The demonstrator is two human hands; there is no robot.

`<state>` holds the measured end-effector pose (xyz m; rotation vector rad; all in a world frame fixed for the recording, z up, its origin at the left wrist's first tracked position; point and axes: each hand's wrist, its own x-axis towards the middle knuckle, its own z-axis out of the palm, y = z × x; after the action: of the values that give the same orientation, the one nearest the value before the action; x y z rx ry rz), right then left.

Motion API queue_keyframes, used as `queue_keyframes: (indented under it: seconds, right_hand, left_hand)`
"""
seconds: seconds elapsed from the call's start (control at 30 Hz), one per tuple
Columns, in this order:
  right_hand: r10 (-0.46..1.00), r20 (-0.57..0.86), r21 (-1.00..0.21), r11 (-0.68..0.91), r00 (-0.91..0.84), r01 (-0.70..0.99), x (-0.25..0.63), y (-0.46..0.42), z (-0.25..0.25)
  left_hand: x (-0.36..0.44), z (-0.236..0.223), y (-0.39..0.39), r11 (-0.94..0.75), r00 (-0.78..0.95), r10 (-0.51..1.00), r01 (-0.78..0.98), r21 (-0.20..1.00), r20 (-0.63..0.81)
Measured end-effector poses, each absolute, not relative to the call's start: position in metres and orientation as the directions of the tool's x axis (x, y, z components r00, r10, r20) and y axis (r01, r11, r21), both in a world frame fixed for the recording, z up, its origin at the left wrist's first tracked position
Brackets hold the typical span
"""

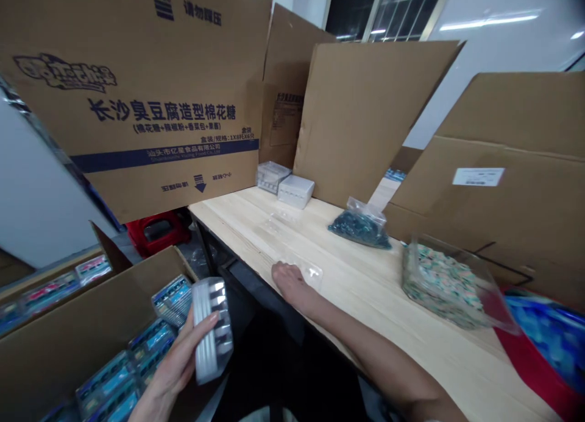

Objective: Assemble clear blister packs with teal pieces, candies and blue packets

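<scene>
My left hand [185,346] grips a stack of clear plastic trays [212,330], held on edge above an open carton [173,259]. The thumb lies across the near face of the stack. At the table's near edge, my right hand [289,277] is closed, its fingers curled at the left end of a single clear tray [314,276] lying on the wood. The fingertips are partly hidden. Farther back on the tabletop [347,282] lies another flat clear tray [276,222], faint against the wood.
Blue-printed packs [109,376] fill the carton at lower left. Two stacks of plastic trays [296,191] stand at the table's far end. A bag of dark blue pieces [359,227] and a bin of small packets [445,282] line the right side. Cardboard panels [365,117] rise behind.
</scene>
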<state>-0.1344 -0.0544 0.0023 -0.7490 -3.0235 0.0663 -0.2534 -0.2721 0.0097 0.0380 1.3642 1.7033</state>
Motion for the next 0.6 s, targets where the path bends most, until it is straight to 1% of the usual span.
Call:
queue_keyframes:
  seconds: [0.1, 0.17, 0.27, 0.37, 0.43, 0.5, 0.6]
  right_hand:
    - [0.556, -0.061, 0.035, 0.831, -0.829, 0.555, -0.116, -0.024, 0.004]
    - [0.607, -0.076, 0.045, 0.795, -0.791, 0.605, -0.114, -0.003, 0.007]
    - [0.617, -0.04, 0.032, 0.787, -0.786, 0.616, -0.125, 0.022, 0.008]
    - [0.608, 0.095, -0.042, 0.794, -0.788, 0.607, -0.144, 0.046, 0.005]
    - [0.622, 0.142, -0.116, 0.783, -0.77, 0.611, -0.157, 0.064, -0.001]
    - [0.643, 0.092, -0.173, 0.762, -0.761, 0.624, -0.167, 0.079, -0.01]
    - [0.616, 0.03, -0.203, 0.775, -0.787, 0.599, -0.177, 0.088, -0.023]
  left_hand:
    - [-0.252, 0.007, -0.267, 0.051, -0.543, 0.67, -0.646, 0.761, -0.506]
    - [-0.248, 0.007, -0.262, 0.064, -0.509, 0.696, -0.658, 0.75, -0.506]
    - [-0.239, 0.008, -0.252, 0.082, -0.483, 0.705, -0.673, 0.736, -0.52]
    - [-0.232, 0.01, -0.245, 0.082, -0.487, 0.701, -0.671, 0.737, -0.521]
    - [-0.231, 0.011, -0.243, 0.094, -0.474, 0.714, -0.665, 0.741, -0.515]
    - [-0.232, 0.012, -0.241, 0.11, -0.447, 0.736, -0.661, 0.742, -0.508]
    - [-0.235, 0.012, -0.241, 0.118, -0.429, 0.75, -0.663, 0.739, -0.504]
